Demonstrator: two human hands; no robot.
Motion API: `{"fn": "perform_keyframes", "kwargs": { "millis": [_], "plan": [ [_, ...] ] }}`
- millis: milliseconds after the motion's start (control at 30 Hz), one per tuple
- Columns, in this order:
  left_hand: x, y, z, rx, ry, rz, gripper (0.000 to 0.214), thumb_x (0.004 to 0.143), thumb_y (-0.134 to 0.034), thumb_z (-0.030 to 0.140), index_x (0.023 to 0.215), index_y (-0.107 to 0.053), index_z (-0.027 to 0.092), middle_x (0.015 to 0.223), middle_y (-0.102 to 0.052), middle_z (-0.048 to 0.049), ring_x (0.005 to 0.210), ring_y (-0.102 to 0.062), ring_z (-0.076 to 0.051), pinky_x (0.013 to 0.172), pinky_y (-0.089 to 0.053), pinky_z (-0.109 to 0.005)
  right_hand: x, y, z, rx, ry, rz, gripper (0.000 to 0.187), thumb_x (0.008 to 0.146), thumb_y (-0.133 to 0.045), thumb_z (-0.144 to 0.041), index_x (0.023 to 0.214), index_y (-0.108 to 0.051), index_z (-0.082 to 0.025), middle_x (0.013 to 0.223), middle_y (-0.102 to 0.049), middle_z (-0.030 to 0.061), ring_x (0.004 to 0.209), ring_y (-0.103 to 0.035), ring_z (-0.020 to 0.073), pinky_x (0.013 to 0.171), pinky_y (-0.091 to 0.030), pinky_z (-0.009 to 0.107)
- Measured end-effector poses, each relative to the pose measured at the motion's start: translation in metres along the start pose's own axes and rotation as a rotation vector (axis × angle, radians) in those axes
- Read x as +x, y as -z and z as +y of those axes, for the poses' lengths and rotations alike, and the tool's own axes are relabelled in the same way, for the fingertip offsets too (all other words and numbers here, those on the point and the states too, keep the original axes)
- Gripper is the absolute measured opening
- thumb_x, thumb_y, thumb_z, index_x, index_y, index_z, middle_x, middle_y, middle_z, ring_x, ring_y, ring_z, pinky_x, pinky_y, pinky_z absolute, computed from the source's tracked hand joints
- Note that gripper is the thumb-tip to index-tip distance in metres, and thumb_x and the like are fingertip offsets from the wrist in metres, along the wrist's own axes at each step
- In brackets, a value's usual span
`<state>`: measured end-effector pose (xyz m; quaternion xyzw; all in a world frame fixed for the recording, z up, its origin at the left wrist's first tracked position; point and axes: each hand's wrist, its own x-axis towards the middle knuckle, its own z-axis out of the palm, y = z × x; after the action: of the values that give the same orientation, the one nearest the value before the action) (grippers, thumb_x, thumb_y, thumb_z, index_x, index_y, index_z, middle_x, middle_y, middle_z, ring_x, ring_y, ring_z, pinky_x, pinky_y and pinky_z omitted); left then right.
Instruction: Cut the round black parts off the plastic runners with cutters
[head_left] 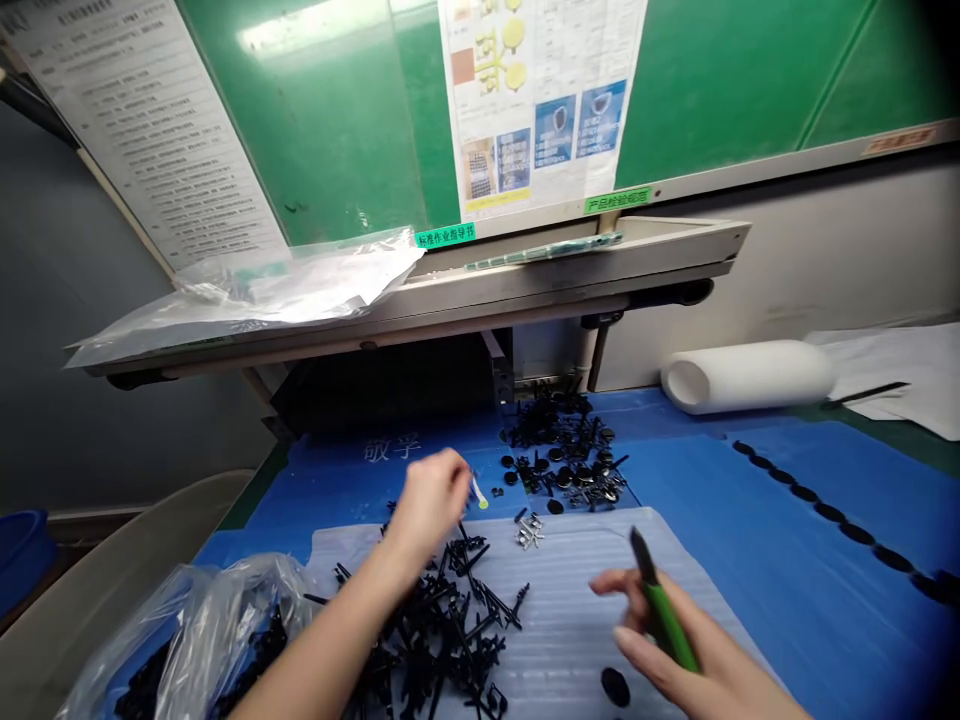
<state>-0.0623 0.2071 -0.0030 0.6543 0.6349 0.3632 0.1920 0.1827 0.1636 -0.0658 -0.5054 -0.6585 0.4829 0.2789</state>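
My left hand [435, 490] is closed, fingertips pinched together above the blue mat, and slightly blurred. Whatever the fingers hold is hidden. Right beside the fingertips is a thin white strip with a yellow-green end [482, 500]; I cannot tell whether they touch it. My right hand [667, 640] grips a green-handled tool with a dark pointed tip [667, 620], tip upward, over a white foam sheet [585, 570]. Below that hand lies a black disc [615, 687]. Under my left forearm spreads a pile of black plastic sprue pieces [450, 630].
Black discs and small parts [562, 450] are heaped at the back, near small silvery pieces [529, 531]. A row of black discs [829, 512] runs along the right. A clear bag of black parts [225, 620] sits left. A white roll [750, 376] lies below the overhanging shelf [525, 290].
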Motion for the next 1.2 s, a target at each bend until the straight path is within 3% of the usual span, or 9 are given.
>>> {"fn": "perform_keyframes", "kwargs": {
  "millis": [133,233,300,467,600,733,867,1033,1200],
  "plan": [
    [-0.066,-0.020,0.063,-0.096,-0.159,-0.259,0.020,0.077,-0.043,0.015,0.067,-0.059,0.020,0.064,-0.059,-0.0013,0.060,-0.052,-0.014,0.053,-0.036,-0.022,-0.008,-0.023,-0.042,0.320,0.006,-0.062,0.024,0.074,-0.053,-0.037,0.085,-0.039,-0.021,0.067,-0.045,-0.0026,0.057,-0.047,0.0140,0.051,-0.039,0.025],
    [-0.093,-0.012,0.081,-0.222,-0.107,-0.343,0.017,0.077,-0.046,0.019,0.088,-0.058,0.022,0.075,-0.060,-0.0028,0.065,-0.052,-0.015,0.059,-0.039,-0.024,-0.024,-0.028,-0.050,0.539,0.048,-0.108,0.031,0.072,-0.057,-0.038,0.075,-0.032,-0.021,0.071,-0.046,-0.0022,0.059,-0.047,0.0127,0.051,-0.038,0.023],
    [-0.105,-0.002,0.079,-0.351,0.034,-0.305,0.026,0.076,-0.050,0.023,0.102,-0.052,0.024,0.080,-0.059,-0.0024,0.064,-0.052,-0.014,0.058,-0.041,-0.023,-0.036,-0.027,-0.050,0.629,0.018,-0.092,0.034,0.070,-0.059,-0.037,0.076,-0.030,-0.021,0.079,-0.048,-0.0005,0.060,-0.047,0.0120,0.051,-0.038,0.023],
    [-0.140,-0.005,0.062,-0.557,0.422,0.101,0.020,0.078,-0.046,0.034,0.093,-0.047,0.020,0.067,-0.052,0.0011,0.047,-0.041,-0.007,0.041,-0.033,-0.016,-0.061,-0.026,-0.048,0.674,-0.028,-0.045,0.028,0.072,-0.057,-0.028,0.076,-0.030,-0.022,0.082,-0.047,-0.0017,0.058,-0.047,0.0100,0.051,-0.038,0.023],
    [-0.168,-0.034,0.060,-0.797,0.566,0.007,0.019,0.079,-0.043,0.038,0.085,-0.043,0.020,0.063,-0.049,0.0029,0.043,-0.042,-0.007,0.034,-0.026,-0.015,-0.072,-0.031,-0.048,0.595,-0.018,0.020,0.020,0.072,-0.050,-0.020,0.078,-0.031,-0.022,0.082,-0.044,-0.0021,0.057,-0.047,0.0101,0.051,-0.039,0.024],
    [-0.177,-0.051,0.067,-0.979,0.628,0.034,0.020,0.080,-0.040,0.041,0.082,-0.041,0.021,0.060,-0.047,0.0044,0.041,-0.043,-0.007,0.033,-0.029,-0.015,-0.079,-0.036,-0.051,0.508,-0.013,0.039,0.017,0.070,-0.048,-0.018,0.078,-0.033,-0.021,0.078,-0.043,-0.0025,0.056,-0.045,0.0105,0.052,-0.040,0.025],
    [-0.176,-0.052,0.076,-0.991,0.678,0.036,0.024,0.079,-0.038,0.045,0.081,-0.041,0.021,0.058,-0.045,0.0055,0.036,-0.043,-0.006,0.028,-0.025,-0.014,-0.083,-0.037,-0.054,0.483,-0.007,0.041,0.016,0.069,-0.046,-0.018,0.078,-0.033,-0.022,0.077,-0.043,-0.0029,0.057,-0.046,0.0109,0.054,-0.041,0.025],
    [-0.176,-0.052,0.084,-0.856,0.691,0.043,0.030,0.079,-0.034,0.050,0.075,-0.040,0.021,0.050,-0.037,0.0085,0.029,-0.033,-0.003,0.025,-0.017,-0.012,-0.087,-0.040,-0.056,0.446,-0.021,0.045,0.016,0.069,-0.047,-0.018,0.077,-0.033,-0.022,0.075,-0.042,-0.0028,0.056,-0.046,0.0118,0.052,-0.041,0.026],
    [-0.172,-0.051,0.085,-0.681,0.588,0.049,0.034,0.076,-0.042,0.050,0.061,-0.038,0.019,0.047,-0.030,0.0092,0.029,-0.026,-0.002,0.025,-0.022,-0.013,-0.093,-0.040,-0.054,0.532,0.035,0.027,0.021,0.070,-0.052,-0.025,0.078,-0.033,-0.022,0.080,-0.042,-0.0008,0.062,-0.044,0.0130,0.057,-0.041,0.027]
  ]
}}
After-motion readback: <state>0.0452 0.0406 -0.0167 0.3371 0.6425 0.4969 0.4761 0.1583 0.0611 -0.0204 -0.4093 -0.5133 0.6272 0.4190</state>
